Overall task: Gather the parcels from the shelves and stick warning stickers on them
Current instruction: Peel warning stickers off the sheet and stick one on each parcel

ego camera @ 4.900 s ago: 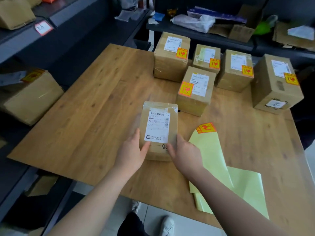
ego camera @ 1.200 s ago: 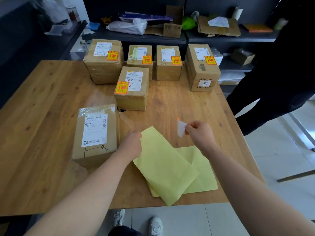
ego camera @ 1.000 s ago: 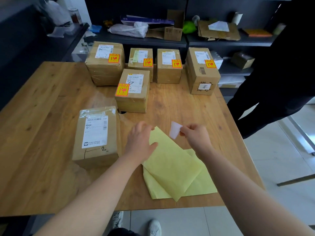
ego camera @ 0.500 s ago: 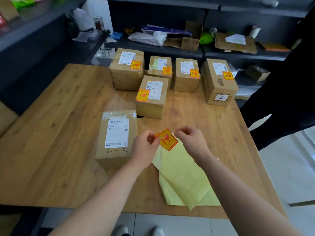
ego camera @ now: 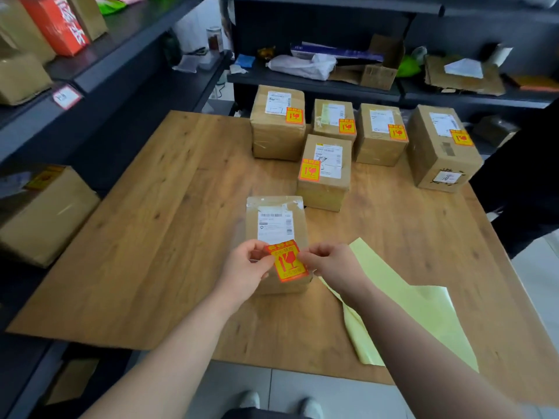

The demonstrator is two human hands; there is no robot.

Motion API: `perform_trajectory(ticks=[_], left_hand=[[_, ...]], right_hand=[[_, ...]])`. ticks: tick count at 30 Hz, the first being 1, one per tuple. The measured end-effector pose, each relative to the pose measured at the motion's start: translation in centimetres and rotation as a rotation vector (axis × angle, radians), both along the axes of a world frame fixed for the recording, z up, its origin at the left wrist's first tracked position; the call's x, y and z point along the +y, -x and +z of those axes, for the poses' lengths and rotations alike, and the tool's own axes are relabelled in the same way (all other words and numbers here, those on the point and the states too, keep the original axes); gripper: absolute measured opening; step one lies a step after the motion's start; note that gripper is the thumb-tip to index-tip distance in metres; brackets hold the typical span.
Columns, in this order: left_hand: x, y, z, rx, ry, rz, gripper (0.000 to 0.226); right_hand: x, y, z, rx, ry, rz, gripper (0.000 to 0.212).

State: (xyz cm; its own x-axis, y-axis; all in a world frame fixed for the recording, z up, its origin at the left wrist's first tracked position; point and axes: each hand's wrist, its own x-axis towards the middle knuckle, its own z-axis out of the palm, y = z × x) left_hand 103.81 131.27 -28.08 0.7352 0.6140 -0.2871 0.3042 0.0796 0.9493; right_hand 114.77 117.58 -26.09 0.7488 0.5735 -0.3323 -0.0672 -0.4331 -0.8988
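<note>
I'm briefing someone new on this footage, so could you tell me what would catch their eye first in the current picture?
First, the bright orange warning sticker, pinched between the left hand and right hand just above the nearest parcel, which carries only a white label. Next, the five parcels at the far side of the wooden table, each already bearing an orange sticker. Pale yellow backing sheets lie to the right.
</note>
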Motion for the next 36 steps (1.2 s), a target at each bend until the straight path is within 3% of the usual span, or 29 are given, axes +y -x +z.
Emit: perform_trajectory(ticks=[6, 17, 36], left_hand=[[3.4, 1.1, -0.6, 0.003, -0.043, -0.003, 0.023], [6.1, 0.0, -2.8, 0.094, -0.186, -0.019, 0.035], [6.5, 0.0, -3.6, 0.155, -0.171, -0.006, 0.034]], right_hand=[[3.5, 2.2, -0.3, 0.033, 0.033, -0.049, 0.016], [5.9, 2.0, -1.6, -0.214, 0.301, -0.02, 0.011], [6.8, 1.7, -2.4, -0.269, 0.449, 0.098, 0.022]])
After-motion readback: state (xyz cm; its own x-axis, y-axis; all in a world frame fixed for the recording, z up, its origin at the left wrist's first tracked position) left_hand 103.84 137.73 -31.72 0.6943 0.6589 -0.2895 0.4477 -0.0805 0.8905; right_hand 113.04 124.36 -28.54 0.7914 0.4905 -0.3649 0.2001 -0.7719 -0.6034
